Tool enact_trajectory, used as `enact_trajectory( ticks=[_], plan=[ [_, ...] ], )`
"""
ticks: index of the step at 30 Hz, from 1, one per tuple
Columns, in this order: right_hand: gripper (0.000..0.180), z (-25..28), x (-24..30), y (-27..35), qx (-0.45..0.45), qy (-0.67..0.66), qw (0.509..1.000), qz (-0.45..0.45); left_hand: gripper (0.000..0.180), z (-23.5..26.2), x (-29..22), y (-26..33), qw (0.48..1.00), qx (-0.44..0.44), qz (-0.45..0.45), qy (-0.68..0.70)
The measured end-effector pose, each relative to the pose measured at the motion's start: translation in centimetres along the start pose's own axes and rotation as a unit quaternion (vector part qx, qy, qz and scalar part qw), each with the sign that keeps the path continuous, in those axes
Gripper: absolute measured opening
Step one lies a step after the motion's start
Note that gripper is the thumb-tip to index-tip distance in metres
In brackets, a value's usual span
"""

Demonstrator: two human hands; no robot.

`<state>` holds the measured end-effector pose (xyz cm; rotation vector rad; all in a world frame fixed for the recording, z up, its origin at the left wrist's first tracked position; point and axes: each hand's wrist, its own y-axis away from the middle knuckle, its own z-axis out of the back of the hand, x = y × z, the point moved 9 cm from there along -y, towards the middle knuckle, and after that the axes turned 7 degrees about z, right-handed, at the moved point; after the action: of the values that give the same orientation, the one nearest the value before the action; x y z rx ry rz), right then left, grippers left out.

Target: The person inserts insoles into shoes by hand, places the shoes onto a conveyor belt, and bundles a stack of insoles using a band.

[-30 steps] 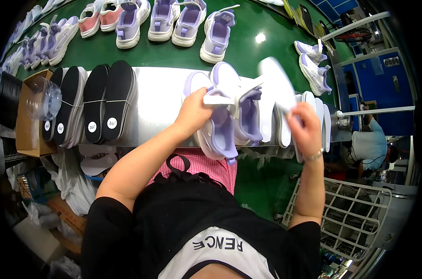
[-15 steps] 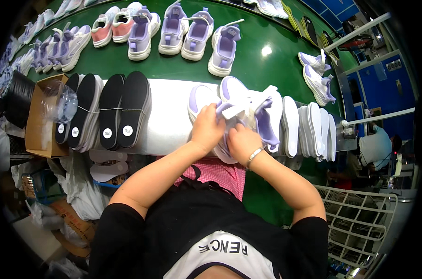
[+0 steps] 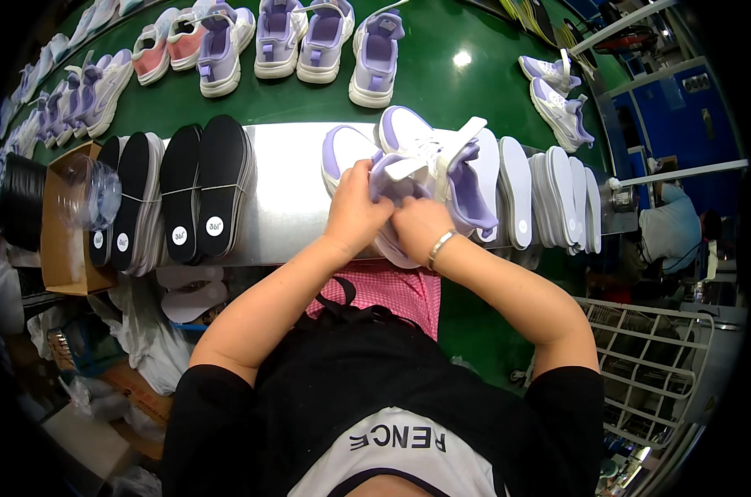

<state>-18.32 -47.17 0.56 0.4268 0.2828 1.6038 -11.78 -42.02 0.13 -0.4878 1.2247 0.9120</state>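
Observation:
A white and lilac sneaker (image 3: 342, 151) rests on the metal shelf in front of me, toe pointing away. My left hand (image 3: 359, 207) is closed on the left side of its collar. My right hand (image 3: 419, 228) has its fingers bent at the heel side of the opening, closed on the shoe's edge. The fingertips of both hands are partly hidden in the opening. Close on the right lies the matching sneaker (image 3: 473, 199), its tongue raised and its lilac lining showing. No hand touches that one.
White insoles (image 3: 518, 195) stand in a row to the right, and banded black insoles (image 3: 223, 186) to the left beside a cardboard box (image 3: 65, 224). More sneakers (image 3: 375, 66) line the green conveyor (image 3: 441, 91). A white wire rack (image 3: 649, 364) stands low right; another person (image 3: 672, 232) sits beyond.
The view has shifted slightly, so the whole scene sits a little differently. My hands stay at the same sneaker, and the right hand has come closer to the left at the opening.

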Motion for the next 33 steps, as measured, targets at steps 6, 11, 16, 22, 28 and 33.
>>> enact_trajectory(
  ticks=[6, 11, 16, 22, 28, 33],
  plan=[
    [0.019, -1.9, -0.5, -2.7, 0.102, -0.079, 0.992, -0.005, 0.049, 0.3, 0.7, 0.2, 1.0, 0.009, 0.015, 0.024],
    [0.033, -5.9, -0.4, -3.8, 0.299, 0.006, 0.954, 0.028, 0.048, 0.1, 0.5, 0.2, 1.0, 0.016, 0.024, 0.007],
    [0.028, -3.0, -0.5, -2.8, 0.243, 0.006, 0.969, -0.039, 0.048, 0.5, 0.4, 0.1, 1.0, -0.01, 0.0, -0.01],
    [0.029, -2.8, -0.1, -2.3, 0.248, 0.043, 0.968, -0.004, 0.048, 0.1, 0.7, -0.1, 1.0, 0.02, 0.022, 0.008],
    [0.027, -2.6, -0.1, -1.0, 0.306, 0.038, 0.95, 0.05, 0.048, -0.1, 0.2, -0.3, 1.0, -0.001, -0.006, 0.001],
    [0.038, -2.5, 0.2, 2.5, 0.331, -0.041, 0.94, 0.07, 0.048, 0.1, 0.5, 0.0, 1.0, -0.007, -0.011, 0.004]
  ],
)
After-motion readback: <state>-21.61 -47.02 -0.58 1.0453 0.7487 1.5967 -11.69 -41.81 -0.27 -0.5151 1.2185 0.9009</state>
